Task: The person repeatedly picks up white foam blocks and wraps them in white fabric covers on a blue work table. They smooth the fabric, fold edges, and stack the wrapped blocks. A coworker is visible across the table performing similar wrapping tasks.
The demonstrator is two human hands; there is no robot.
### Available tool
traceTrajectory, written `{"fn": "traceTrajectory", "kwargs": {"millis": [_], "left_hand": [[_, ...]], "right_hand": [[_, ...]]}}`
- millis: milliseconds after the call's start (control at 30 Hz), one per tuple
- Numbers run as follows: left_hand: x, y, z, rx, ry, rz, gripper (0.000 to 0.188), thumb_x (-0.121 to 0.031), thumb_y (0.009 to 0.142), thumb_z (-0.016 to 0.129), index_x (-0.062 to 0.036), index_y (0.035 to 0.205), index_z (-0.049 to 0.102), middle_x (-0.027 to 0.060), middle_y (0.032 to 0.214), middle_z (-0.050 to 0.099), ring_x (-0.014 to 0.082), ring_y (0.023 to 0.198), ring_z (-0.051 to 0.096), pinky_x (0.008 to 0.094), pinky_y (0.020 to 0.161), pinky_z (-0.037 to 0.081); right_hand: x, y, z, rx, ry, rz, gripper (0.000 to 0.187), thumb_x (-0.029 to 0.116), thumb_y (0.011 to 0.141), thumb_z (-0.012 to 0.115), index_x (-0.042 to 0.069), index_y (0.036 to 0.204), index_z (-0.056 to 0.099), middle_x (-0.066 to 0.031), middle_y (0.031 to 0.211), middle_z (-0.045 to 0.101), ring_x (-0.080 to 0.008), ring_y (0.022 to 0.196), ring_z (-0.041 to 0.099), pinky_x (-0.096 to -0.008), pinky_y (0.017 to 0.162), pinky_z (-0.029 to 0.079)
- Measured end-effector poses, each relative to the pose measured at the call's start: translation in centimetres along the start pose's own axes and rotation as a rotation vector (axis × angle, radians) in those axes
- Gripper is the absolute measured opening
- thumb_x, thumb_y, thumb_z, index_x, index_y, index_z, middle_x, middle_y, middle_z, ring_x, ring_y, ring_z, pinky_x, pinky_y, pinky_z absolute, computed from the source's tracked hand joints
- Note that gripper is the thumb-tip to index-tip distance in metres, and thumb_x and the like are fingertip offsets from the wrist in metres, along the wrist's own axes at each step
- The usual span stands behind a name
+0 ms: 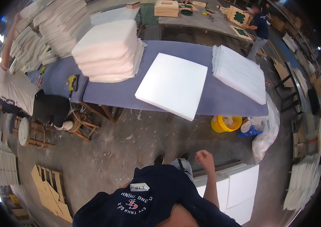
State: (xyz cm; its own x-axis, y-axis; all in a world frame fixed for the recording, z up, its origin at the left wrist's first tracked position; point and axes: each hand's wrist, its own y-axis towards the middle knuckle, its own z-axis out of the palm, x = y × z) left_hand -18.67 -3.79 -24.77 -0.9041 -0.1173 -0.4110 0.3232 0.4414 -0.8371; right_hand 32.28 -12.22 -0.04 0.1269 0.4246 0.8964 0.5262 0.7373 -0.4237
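Note:
My right hand (205, 158) hangs in front of my body, its fingers curled in with nothing visible in them. It is apart from the table and nearest to the white foam blocks (242, 185) low on the right. My left hand is out of view; only the dark left sleeve shows. A square white foam slab (173, 85) lies askew on the blue-covered table (160, 48), one corner jutting past the front edge. To its left rises a tall stack of white padding sheets (105, 51). Folded white padding (240, 72) lies on its right.
A yellow bucket (221, 125), a blue basket (250, 131) and a plastic bag (268, 130) stand by the table's right front. A yellow tool gun (72, 82) is at the left. One person (18, 89) reaches up beside wooden stools (82, 126); another (259, 28) works far right.

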Motion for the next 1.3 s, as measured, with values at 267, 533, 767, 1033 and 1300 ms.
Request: {"fn": "traceTrajectory", "kwargs": {"millis": [267,533,767,1033,1300], "left_hand": [[-13.0,15.9,-5.3,0.388,-0.179,-0.088,0.035,-0.035,0.091,0.059,-0.0118,0.116,0.067,0.0110,0.097,0.072,0.0253,0.082,0.069,0.0388,0.072,0.053],[-43.9,10.6,-17.7,-0.675,-0.261,0.440,0.034,-0.018,0.090,0.060,-0.0061,0.122,0.063,0.0186,0.116,0.064,0.0350,0.110,0.060,0.0422,0.095,0.047],[-47.1,16.0,-27.1,-1.409,-0.142,0.478,0.054,-0.006,0.084,0.062,-0.0019,0.136,0.046,0.0239,0.124,0.053,0.0374,0.117,0.052,0.0435,0.102,0.041],[-48.3,20.8,-21.4,-0.761,-1.206,0.298,0.071,-0.011,0.092,0.057,-0.0170,0.150,0.017,0.0160,0.134,0.047,0.0285,0.114,0.053,0.0459,0.088,0.048],[-47.9,23.0,-12.1,0.214,-1.232,0.074,0.066,-0.051,0.098,0.049,-0.0090,0.147,0.033,0.0172,0.143,0.043,0.0343,0.120,0.052,0.0469,0.098,0.047]], "right_hand": [[-6.1,0.5,-9.8,-0.116,0.045,0.071,0.017,0.019,0.095,0.062,0.003,0.098,0.066,-0.0035,0.081,0.068,-0.0088,0.071,0.063,-0.0225,0.060,0.049],[-2.9,8.0,-17.1,-0.182,0.008,0.041,0.017,0.018,0.094,0.061,0.002,0.099,0.065,-0.0038,0.082,0.067,-0.0092,0.072,0.062,-0.0223,0.062,0.048],[0.7,16.2,-17.4,-0.065,0.115,0.126,0.020,0.020,0.093,0.063,0.001,0.098,0.066,-0.0043,0.082,0.067,-0.0100,0.071,0.063,-0.0233,0.063,0.049],[8.8,29.9,-15.9,0.002,0.000,0.023,0.028,0.026,0.094,0.063,-0.001,0.102,0.065,-0.0047,0.086,0.066,-0.0106,0.077,0.062,-0.0257,0.068,0.051],[22.0,47.2,-12.9,0.050,-0.551,-0.394,0.029,0.026,0.089,0.064,0.006,0.110,0.064,-0.0118,0.111,0.065,-0.0298,0.098,0.063,-0.0387,0.087,0.050]]}}
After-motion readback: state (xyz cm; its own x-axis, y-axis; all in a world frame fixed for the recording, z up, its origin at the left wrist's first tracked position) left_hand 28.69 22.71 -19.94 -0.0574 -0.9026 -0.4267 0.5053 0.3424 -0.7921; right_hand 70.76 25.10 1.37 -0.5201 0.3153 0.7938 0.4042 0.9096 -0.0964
